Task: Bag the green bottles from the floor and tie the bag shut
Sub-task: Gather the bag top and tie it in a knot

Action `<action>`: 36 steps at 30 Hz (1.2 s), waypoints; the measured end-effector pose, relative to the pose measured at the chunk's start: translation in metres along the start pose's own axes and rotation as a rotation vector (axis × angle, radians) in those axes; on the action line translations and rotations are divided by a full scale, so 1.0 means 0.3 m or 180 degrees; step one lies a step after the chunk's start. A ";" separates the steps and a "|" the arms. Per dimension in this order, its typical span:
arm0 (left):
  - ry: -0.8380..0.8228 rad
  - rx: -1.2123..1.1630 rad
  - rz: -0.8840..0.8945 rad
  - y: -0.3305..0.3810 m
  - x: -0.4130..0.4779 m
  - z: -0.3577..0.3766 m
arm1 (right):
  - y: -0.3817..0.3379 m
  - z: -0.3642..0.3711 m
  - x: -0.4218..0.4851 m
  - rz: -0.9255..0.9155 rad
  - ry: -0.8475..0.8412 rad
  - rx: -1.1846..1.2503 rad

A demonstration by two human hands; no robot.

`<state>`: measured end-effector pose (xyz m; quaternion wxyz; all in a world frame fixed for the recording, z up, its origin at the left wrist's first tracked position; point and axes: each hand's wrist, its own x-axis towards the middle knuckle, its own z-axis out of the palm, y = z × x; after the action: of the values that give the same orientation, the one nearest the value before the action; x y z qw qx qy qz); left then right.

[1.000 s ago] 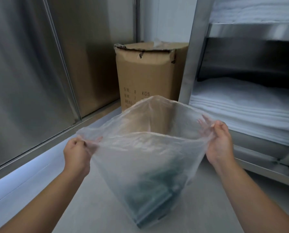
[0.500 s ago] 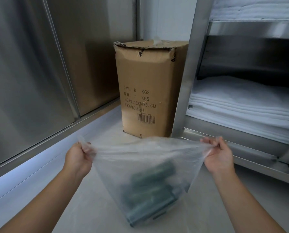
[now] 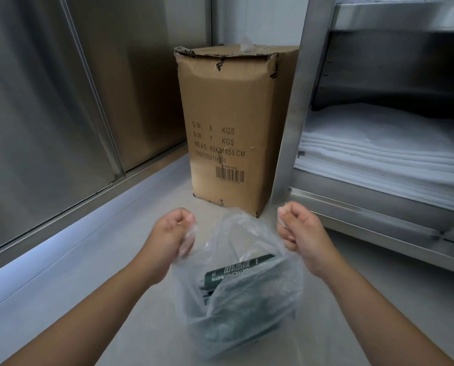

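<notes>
A clear plastic bag (image 3: 249, 307) rests on the pale floor in front of me, with several dark green bottles inside. One green bottle (image 3: 236, 270) with white lettering shows through the bag's mouth; the others are blurred behind the plastic. My left hand (image 3: 171, 235) is closed on the left edge of the bag's rim. My right hand (image 3: 301, 233) is closed on the right edge. The two fists are close together above the bag, and the mouth between them sags partly open.
A tall cardboard box (image 3: 233, 128) stands just beyond the bag. Metal cabinet doors (image 3: 49, 114) run along the left. A steel shelf rack (image 3: 379, 204) with folded white linen (image 3: 384, 154) stands at the right, its lower rail near my right hand.
The bag's mouth was stretched wide and held high; my hands have lowered it and moved toward each other, gathering the rim into fists. The bag has slackened.
</notes>
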<state>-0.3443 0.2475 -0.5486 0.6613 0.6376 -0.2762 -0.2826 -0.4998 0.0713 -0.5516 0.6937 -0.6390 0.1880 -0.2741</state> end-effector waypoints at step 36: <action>-0.0602 0.0288 -0.0104 -0.006 -0.033 0.088 | 0.063 -0.010 -0.051 0.0475 0.0274 0.0563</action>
<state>-0.3703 0.2367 -0.5495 0.5981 0.6417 -0.3394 -0.3395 -0.5109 0.0792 -0.5719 0.7571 -0.5472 0.2397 -0.2643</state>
